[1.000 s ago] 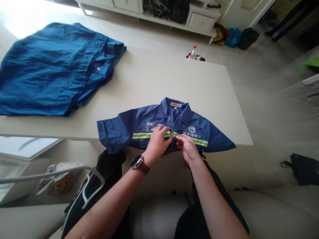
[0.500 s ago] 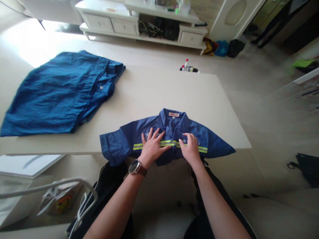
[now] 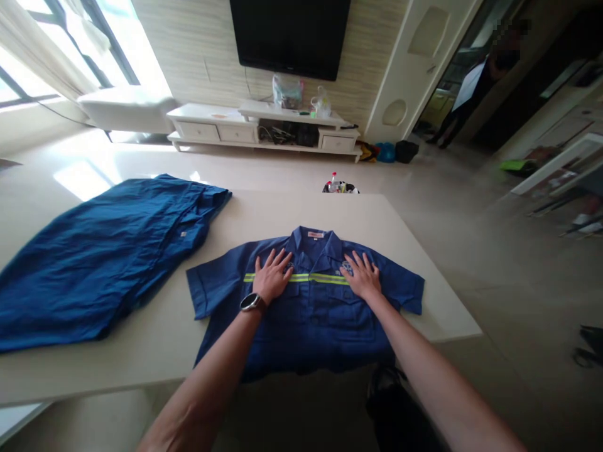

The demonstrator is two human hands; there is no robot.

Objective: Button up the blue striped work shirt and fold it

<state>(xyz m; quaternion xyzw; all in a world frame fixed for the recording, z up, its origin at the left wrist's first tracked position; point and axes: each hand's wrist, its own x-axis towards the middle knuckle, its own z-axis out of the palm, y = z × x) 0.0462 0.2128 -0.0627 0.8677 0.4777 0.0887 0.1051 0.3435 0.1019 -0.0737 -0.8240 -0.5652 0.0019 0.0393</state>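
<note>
A dark blue short-sleeved work shirt [image 3: 311, 314] with a yellow-green reflective stripe lies front-up on the pale table [image 3: 386, 220], its hem hanging over the near edge. My left hand [image 3: 272, 276], with a watch on its wrist, lies flat on the shirt's chest left of the collar, fingers spread. My right hand [image 3: 362, 276] lies flat on the chest right of the collar, fingers spread too. Neither hand holds anything.
A pile of brighter blue garments [image 3: 98, 257] covers the table's left part. Beyond the table's far edge stands a bottle with a red cap [image 3: 334, 182]. A white TV cabinet [image 3: 264, 129] and a wall TV [image 3: 289, 34] are at the back. A person [image 3: 475, 88] stands in the doorway.
The shirt has slid farther onto the table. My hands, pinching at the shirt's front a second ago, have opened and now lie flat and wider apart. My view has tilted up.
</note>
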